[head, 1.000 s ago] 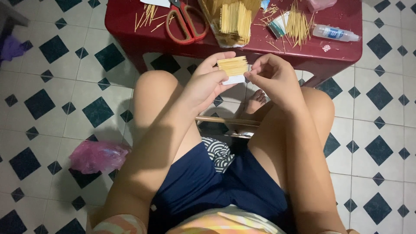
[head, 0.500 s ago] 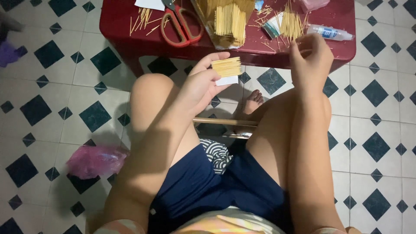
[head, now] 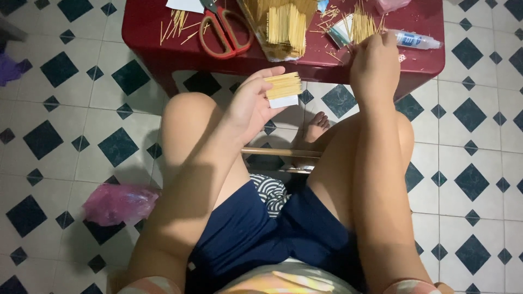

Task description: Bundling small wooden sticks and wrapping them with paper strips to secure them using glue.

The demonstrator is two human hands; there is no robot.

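From the head view we log our left hand [head: 248, 106] pinching a small white card [head: 284, 100] lined with toothpicks level above the knee, rows facing up, while our right hand [head: 374, 61], fingers curled, reaches into the loose toothpick pile [head: 360, 24] on the red table [head: 147, 27].

Red counter [head: 158, 32], checked floor [head: 65, 109]
Pale yellow sticks [head: 283, 85], red-handled scissors [head: 223, 30], navy shorts [head: 245, 234], pink bag [head: 117, 202].
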